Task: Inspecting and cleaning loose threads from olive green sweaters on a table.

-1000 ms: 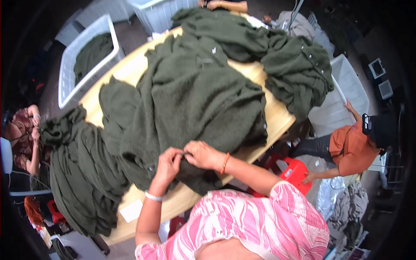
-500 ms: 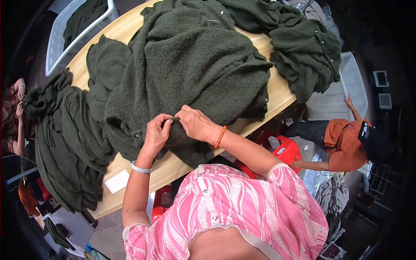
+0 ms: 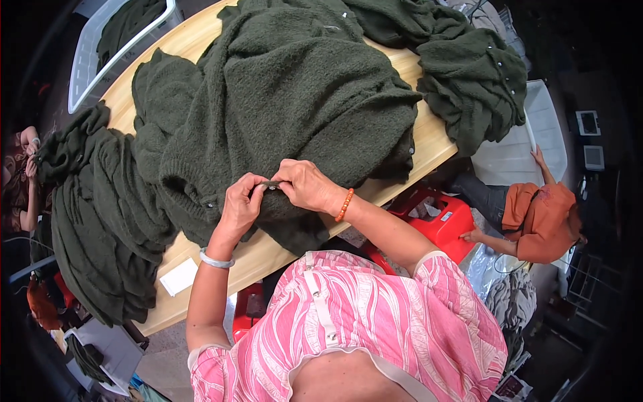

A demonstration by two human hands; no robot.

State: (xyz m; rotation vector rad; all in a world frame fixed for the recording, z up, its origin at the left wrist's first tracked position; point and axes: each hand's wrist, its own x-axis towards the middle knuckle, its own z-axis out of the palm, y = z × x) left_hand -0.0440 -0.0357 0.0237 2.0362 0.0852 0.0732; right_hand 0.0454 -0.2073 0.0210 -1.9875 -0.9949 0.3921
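A dark green knitted cardigan lies spread over the wooden table, bunched in folds. At its near edge my left hand pinches the knit between thumb and fingers. Close beside it, my right hand is closed on the same edge. A small shiny button shows on the short strip of knit between my fingertips. Another button sits on the garment left of my left hand. A ribbed cuff lies open on that side.
More dark green knitwear hangs over the table's left edge, and another piece lies at the far right. A white card rests near the front. White crates stand beyond the table. At right, a person in orange touches a red stool.
Both hands stay on the knit edge, shifting slightly; the button between them now shows more clearly. At right, the person in orange has leaned, and the red stool has moved a little right.
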